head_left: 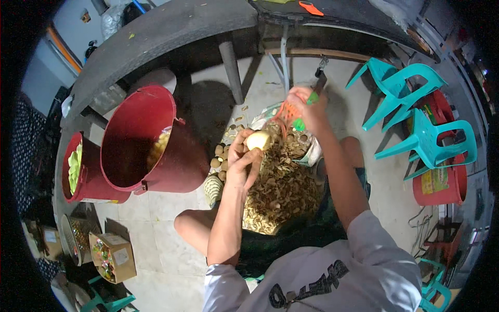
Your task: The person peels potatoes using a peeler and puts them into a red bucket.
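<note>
My left hand [245, 158] is closed round a pale peeled potato [258, 140], held above a heap of brown peelings [286, 190]. Ahead and to the right, my right hand [307, 108] is raised, wrapped round a green-handled knife [313, 98]; its dark blade points away from the potato. Behind and beneath that hand, an orange mesh-like thing [287, 112] shows in part. Several unpeeled potatoes [221, 158] lie on the floor left of the heap. The peelings lie between my legs, and some are in a pale sack [311, 154].
A large red bucket [179, 151] with peeled pieces inside stands left; a smaller red bucket [104, 179] holds light-green pieces. Turquoise chairs [423, 138] and a red tub [442, 187] are right. A grey counter [176, 34] curves ahead. A cardboard box [122, 260] sits lower left.
</note>
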Motion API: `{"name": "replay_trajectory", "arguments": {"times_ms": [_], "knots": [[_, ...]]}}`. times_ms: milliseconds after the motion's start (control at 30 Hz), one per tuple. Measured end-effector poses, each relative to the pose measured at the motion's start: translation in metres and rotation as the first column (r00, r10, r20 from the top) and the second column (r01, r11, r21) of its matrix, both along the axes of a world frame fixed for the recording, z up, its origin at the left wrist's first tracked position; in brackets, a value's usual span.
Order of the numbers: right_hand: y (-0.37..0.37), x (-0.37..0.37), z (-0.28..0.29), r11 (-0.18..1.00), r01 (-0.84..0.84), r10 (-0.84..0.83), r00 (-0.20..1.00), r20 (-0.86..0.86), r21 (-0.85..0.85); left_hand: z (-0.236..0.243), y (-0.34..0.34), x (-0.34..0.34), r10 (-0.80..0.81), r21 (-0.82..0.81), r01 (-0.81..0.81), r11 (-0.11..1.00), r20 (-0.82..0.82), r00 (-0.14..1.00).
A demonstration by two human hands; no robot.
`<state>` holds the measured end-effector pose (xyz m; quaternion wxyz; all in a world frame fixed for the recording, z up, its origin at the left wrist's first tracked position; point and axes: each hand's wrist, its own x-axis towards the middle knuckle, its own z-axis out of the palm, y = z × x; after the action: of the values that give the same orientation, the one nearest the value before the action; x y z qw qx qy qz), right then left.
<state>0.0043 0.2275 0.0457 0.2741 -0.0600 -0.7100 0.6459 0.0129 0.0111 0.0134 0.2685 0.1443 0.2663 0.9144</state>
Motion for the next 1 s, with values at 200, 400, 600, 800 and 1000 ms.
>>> {"name": "replay_trajectory", "arguments": {"times_ms": [200, 400, 600, 800, 1000], "knots": [[0.013, -0.004, 0.001, 0.992, 0.102, -0.11, 0.987, 0.113, 0.078, 0.0, 0.008, 0.002, 0.009, -0.02, -0.009, 1.0, 0.011, 1.0], [-0.004, 0.005, 0.011, 0.997, 0.019, -0.02, 1.0, 0.018, 0.07, -0.005, 0.012, 0.002, 0.08, -0.046, -0.08, 0.996, -0.004, 0.997], [-0.013, 0.009, 0.014, 0.997, -0.066, 0.067, 0.998, -0.013, 0.038, 0.008, 0.008, 0.006, 0.054, -0.112, -0.055, 0.992, -0.015, 0.998], [-0.017, 0.018, 0.034, 0.977, -0.077, 0.074, 0.997, 0.025, 0.198, 0.012, -0.001, 0.004, 0.048, -0.215, -0.091, 0.972, -0.197, 0.979], [0.011, -0.006, 0.006, 0.991, 0.039, -0.045, 0.998, 0.043, 0.13, 0.004, -0.004, 0.002, 0.003, -0.065, -0.009, 0.998, -0.091, 0.996]]}}
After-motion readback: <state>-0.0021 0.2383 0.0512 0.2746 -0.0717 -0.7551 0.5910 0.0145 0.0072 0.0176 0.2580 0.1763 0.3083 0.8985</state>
